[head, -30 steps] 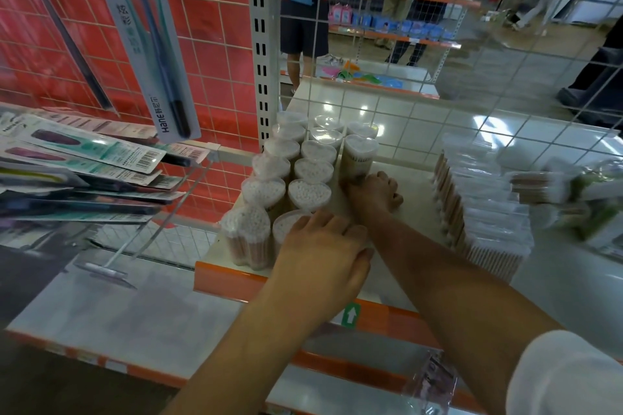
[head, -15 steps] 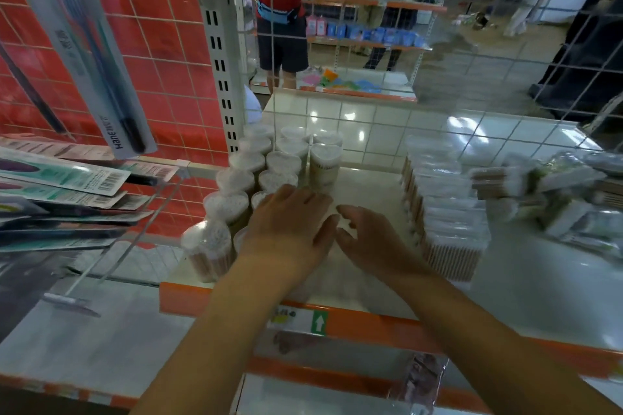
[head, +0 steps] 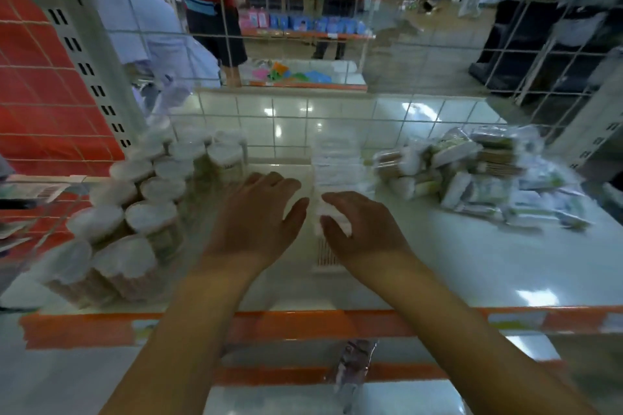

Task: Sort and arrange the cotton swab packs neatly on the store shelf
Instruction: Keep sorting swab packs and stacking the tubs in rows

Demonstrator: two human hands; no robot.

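Tubs (head: 141,212) stand grouped; the heap of bags (head: 488,175) remains unsorted. Right hand (head: 360,229) apparently grips a box (head: 332,222); left hand (head: 256,219) rests flat, fingers relaxed.

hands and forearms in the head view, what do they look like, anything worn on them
Both are bare: the left hand and the right hand wear no gloves, and no rings, watch or bracelet show. Both forearms are uncovered right down to the bottom edge of the picture, with no sleeve in view. Motion blur softens the fingers, so fine detail such as the nails cannot be made out.
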